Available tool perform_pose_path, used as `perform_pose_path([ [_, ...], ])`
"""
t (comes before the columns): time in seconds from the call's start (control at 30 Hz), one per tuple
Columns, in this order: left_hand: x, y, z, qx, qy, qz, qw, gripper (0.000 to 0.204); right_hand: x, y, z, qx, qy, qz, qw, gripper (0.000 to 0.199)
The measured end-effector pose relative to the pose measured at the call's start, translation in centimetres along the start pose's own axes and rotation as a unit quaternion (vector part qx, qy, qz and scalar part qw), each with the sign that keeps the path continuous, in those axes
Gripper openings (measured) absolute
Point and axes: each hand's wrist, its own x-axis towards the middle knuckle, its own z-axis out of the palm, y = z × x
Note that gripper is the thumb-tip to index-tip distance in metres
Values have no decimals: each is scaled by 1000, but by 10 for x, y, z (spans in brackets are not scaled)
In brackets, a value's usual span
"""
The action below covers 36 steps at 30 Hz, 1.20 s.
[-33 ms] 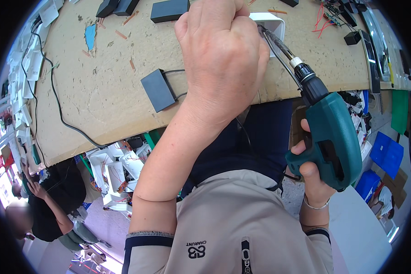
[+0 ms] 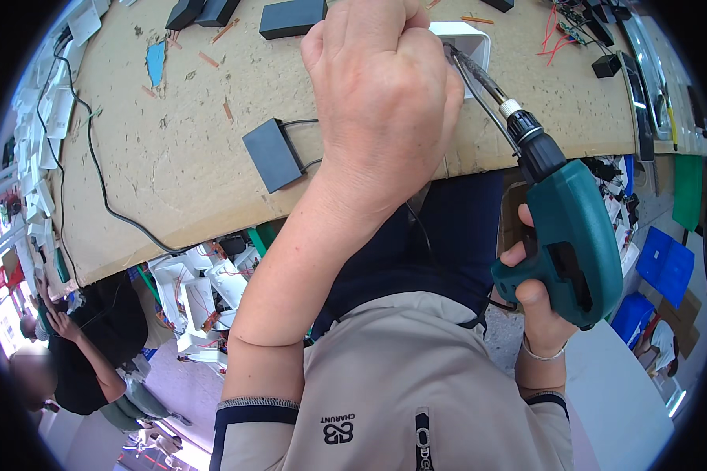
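My right hand (image 2: 530,271) is wrapped round the grip of a green pistol-shaped soldering gun (image 2: 575,235). Its metal tip (image 2: 483,78) points up and left into a white plastic case (image 2: 479,51), of which only the right part shows. Across the rest of the case lies my left hand (image 2: 381,94), back upward and fingers curled. The fingertips are hidden, so what they grip cannot be seen. Beside the left wrist, a dark grey box (image 2: 272,155) lies on the table, its black cable running under the hand.
The cardboard-covered worktable (image 2: 188,157) carries more black boxes (image 2: 292,19), copper-coloured strips (image 2: 227,111) and a black cord (image 2: 94,173). Wired circuit boards (image 2: 573,33) lie at the far right. White casings (image 2: 200,294) are heaped below the table's edge. A person (image 2: 86,345) is at the left.
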Motion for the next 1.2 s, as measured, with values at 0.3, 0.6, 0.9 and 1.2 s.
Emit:
perform_pose_path([
  [0.3, 3, -5, 7, 50, -61, -16, 997, 13, -8, 0, -8, -24, 16, 29, 999, 80],
  [0.6, -2, -36, 41, -118, 243, 203, 941, 11, -13, 0, -12, -38, 23, -31, 999, 78],
  [0.9, -4, -34, 43, -118, 255, 205, 938, 11, -16, 2, -14, -13, 47, -36, 998, 75],
  [1.2, 10, -8, -10, -6, -81, -3, 997, 16, -9, 0, -20, 23, 56, -29, 998, 80],
])
